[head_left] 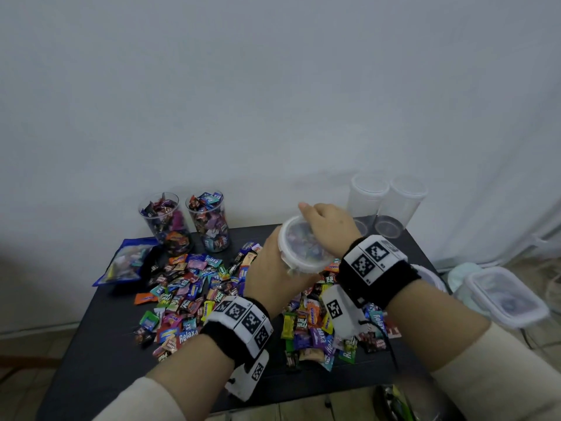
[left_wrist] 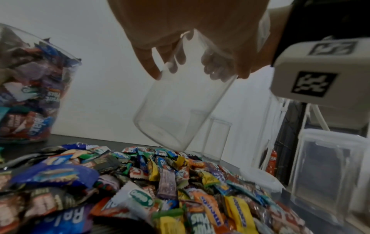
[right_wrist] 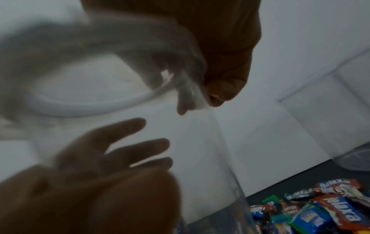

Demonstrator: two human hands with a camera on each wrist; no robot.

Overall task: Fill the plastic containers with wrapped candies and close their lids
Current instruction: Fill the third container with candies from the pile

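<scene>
Clear plastic, tilted and with nothing inside it, the container (left_wrist: 180,101) hangs in the air above the middle of the black table (head_left: 100,344). The left hand (head_left: 273,278) grips its upper wall, fingers (left_wrist: 152,66) curled round the far side and showing through the plastic in the left wrist view. The right hand (head_left: 329,223) sits on top, thumb (right_wrist: 226,88) and fingers pinching the rim of the white lid (head_left: 299,244) at the container's mouth; the right wrist view is too blurred to tell whether the lid is seated or lifted off.

Below both hands a heap of wrapped candies (head_left: 197,287) covers the table's centre, spreading toward the front edge. Near the back edge on the left stand two filled containers (head_left: 188,221), lidless, side by side. Just in front of them, at the left edge, lies a blue candy bag (head_left: 121,262). At the back right corner stand two empty lidded containers (head_left: 385,202), close together. Off the right edge of the table sits a rectangular storage box (head_left: 507,296) with a clip-on lid.
</scene>
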